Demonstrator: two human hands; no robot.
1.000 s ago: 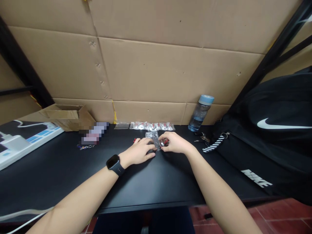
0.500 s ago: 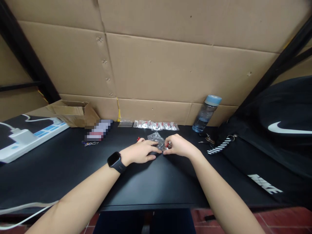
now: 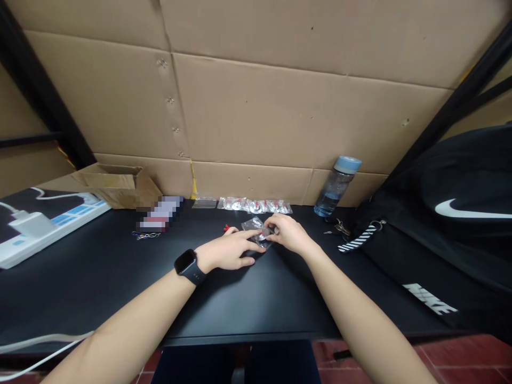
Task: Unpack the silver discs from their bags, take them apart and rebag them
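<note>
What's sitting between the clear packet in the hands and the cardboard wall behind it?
A row of small packets with red parts lies on the table between the clear packet and the cardboard wall, in the head view.

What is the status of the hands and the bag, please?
Left hand flat, fingers on bag. Right hand pinches bag on table. Row of bags behind, apart from hands.

Clear glossy plastic packet (image 3: 256, 226), matt black tabletop (image 3: 120, 272) (smooth), rough brown cardboard wall (image 3: 280, 106)
</note>
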